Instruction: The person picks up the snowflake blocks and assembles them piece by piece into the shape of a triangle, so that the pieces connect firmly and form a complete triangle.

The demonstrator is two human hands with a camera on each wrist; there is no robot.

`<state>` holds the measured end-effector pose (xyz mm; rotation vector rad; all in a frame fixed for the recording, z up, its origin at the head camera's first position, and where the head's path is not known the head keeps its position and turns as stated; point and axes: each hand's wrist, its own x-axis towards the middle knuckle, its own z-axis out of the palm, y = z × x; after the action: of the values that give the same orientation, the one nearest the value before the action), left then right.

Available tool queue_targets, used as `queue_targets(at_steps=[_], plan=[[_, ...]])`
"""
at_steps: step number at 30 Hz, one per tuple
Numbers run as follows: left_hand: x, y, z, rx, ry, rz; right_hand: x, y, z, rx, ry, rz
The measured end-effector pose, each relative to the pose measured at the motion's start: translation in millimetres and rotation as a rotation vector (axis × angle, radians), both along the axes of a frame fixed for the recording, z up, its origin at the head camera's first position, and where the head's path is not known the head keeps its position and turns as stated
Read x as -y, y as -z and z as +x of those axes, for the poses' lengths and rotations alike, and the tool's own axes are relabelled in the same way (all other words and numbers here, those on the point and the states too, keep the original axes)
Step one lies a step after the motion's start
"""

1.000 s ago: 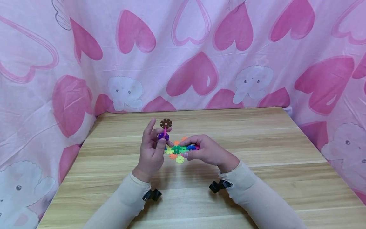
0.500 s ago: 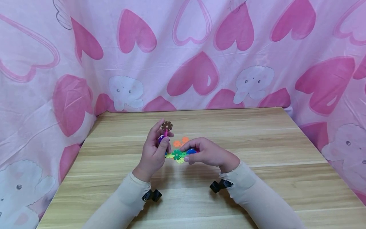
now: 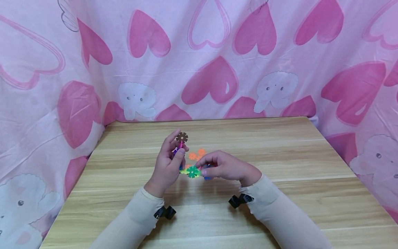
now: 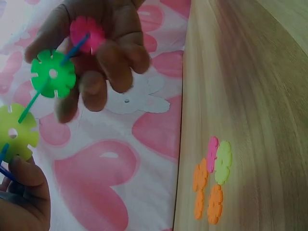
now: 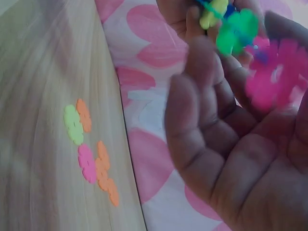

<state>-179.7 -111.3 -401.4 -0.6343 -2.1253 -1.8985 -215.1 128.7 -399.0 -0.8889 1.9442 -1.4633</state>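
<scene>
Notched plastic snowflake discs, slotted edge to edge, form a coloured chain held above the table between both hands. My left hand (image 3: pixel 164 167) grips its left part; a brown disc (image 3: pixel 181 137) stands up past the fingers. In the left wrist view, the left thumb presses a yellow disc (image 4: pixel 19 132). My right hand (image 3: pixel 228 166) pinches the chain by a green disc (image 4: pixel 53 73), thumb and fingertips at its edges. A pink disc (image 5: pixel 276 74) at the chain's right end sits inside the right palm. Fingers hide parts of the chain in the head view.
Several loose discs lie flat on the wooden table (image 3: pixel 280 155) beyond the hands: orange discs (image 4: pixel 215 204), a pink disc (image 4: pixel 212 154) and a yellow-green disc (image 4: pixel 223 162). A pink heart-patterned cloth (image 3: pixel 208 79) hangs behind and at the sides.
The chain's middle has come down and towards me, uncovering the loose orange discs behind it. The left fingers have closed in more around the purple disc, and the brown disc has dropped slightly.
</scene>
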Motion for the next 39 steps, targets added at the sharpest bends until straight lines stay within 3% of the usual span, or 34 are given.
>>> queue_targets(at_steps=[8,15,24,32,39], plan=[[7.3,-2.5,-4.3,0.034,0.114,0.011,-6.1,7.1,-9.7,-0.016,0.184,0.042],[11.5,-2.4,-6.9,0.079,0.173,-0.034,-2.2,17.2,-17.3,-0.096,0.244,0.180],[14.4,-2.0,-8.0,0.119,0.197,-0.055,26.4,27.2,-27.3,-0.117,0.208,0.514],[13.9,-0.8,-8.6,0.133,0.190,-0.054,45.2,29.2,-30.4,-0.177,0.172,0.663],[12.8,-0.9,-8.1,0.138,0.193,-0.053,53.0,29.2,-28.8,-0.201,0.158,0.706]])
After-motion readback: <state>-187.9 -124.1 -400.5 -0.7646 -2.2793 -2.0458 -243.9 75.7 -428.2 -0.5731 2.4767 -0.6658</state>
